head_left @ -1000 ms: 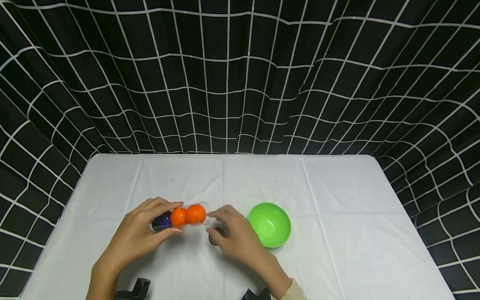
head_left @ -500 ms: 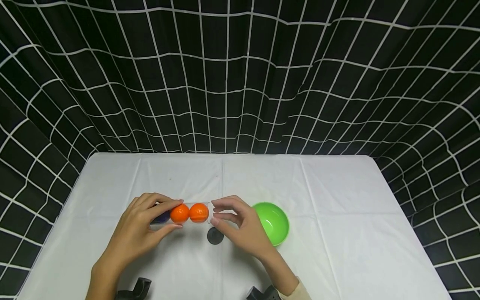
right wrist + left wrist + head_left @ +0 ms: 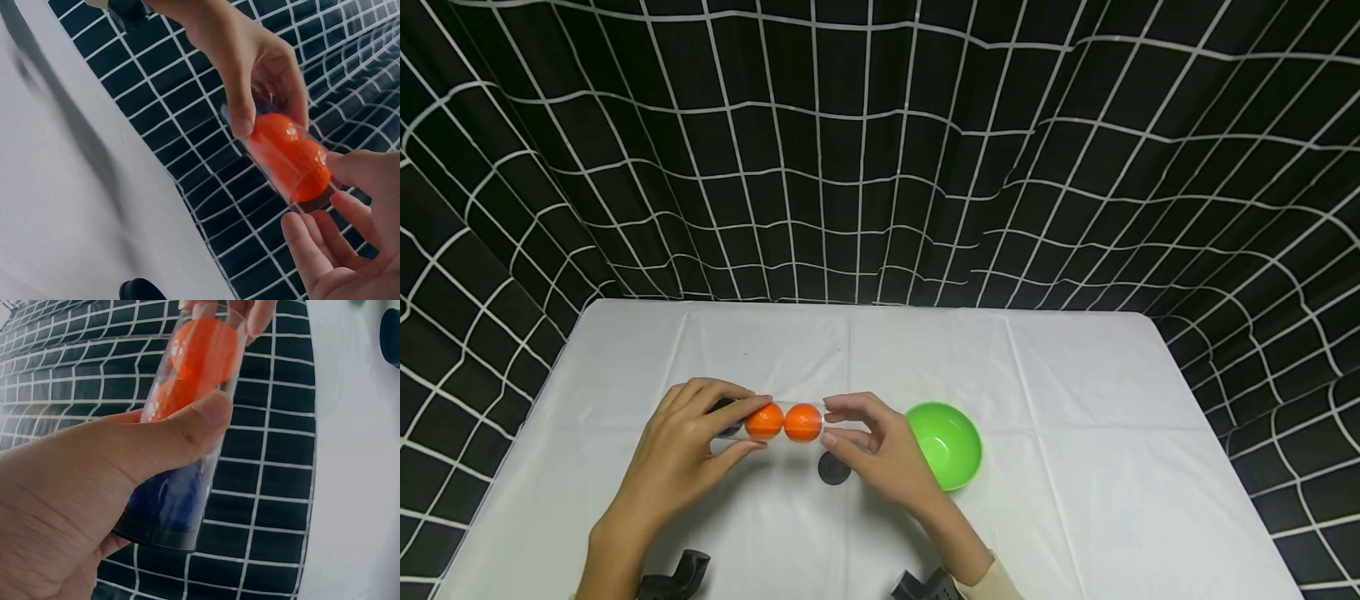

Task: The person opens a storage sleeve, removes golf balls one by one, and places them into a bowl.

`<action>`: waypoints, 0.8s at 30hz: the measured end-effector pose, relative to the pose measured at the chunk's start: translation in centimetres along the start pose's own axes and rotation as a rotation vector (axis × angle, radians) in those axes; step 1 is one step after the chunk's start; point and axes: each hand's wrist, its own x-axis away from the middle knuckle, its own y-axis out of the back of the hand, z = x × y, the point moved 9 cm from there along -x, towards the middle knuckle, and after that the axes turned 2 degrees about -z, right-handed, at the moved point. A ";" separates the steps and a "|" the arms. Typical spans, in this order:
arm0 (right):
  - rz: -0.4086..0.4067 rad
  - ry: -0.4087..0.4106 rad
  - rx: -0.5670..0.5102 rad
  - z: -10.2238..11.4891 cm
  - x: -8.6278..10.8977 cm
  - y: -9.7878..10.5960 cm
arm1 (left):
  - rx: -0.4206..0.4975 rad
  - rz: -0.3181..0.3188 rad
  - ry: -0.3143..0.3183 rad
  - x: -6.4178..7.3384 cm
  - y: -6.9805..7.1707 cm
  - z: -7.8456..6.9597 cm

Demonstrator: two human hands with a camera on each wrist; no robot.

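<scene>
My left hand (image 3: 688, 437) grips a clear tube (image 3: 215, 447) around its lower part, thumb on one side and fingers on the other. Two orange balls (image 3: 802, 422) sit in the tube toward its right end, and a dark blue ball (image 3: 169, 494) sits deeper, partly covered by the hand. The tube lies nearly level above the table. At its right end my right hand (image 3: 350, 231) is cupped with fingers spread, fingertips right at the rim. A black round cap (image 3: 833, 468) lies on the table below.
A bright green bowl (image 3: 951, 454) stands just right of my right hand, which overlaps its edge in the head view. White cloth covers the table (image 3: 1075, 400). Behind it hangs a black curtain with a white grid (image 3: 880, 150). Black wrist devices (image 3: 677, 575) show at the bottom.
The tube has swung to nearly level, shifting slightly up and right with my left hand. My right hand has spread its fingers at the tube's end, moving off the cap it partly covered.
</scene>
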 end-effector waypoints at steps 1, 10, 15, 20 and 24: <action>0.000 -0.018 -0.015 -0.2 0.0 0.0 | -0.005 0.000 -0.007 0.0 0.0 -0.1; 0.015 -0.100 -0.073 -0.9 0.0 0.0 | -0.023 -0.018 -0.026 -0.1 0.2 -0.4; 0.014 -0.129 -0.087 -1.2 0.1 0.1 | -0.013 0.004 0.001 0.0 0.0 0.0; 0.007 -0.110 -0.069 -0.5 0.2 0.5 | 0.003 0.022 0.033 0.1 -0.4 0.4; -0.012 -0.083 -0.042 0.3 0.3 1.2 | 0.023 0.040 0.067 0.2 -0.8 0.9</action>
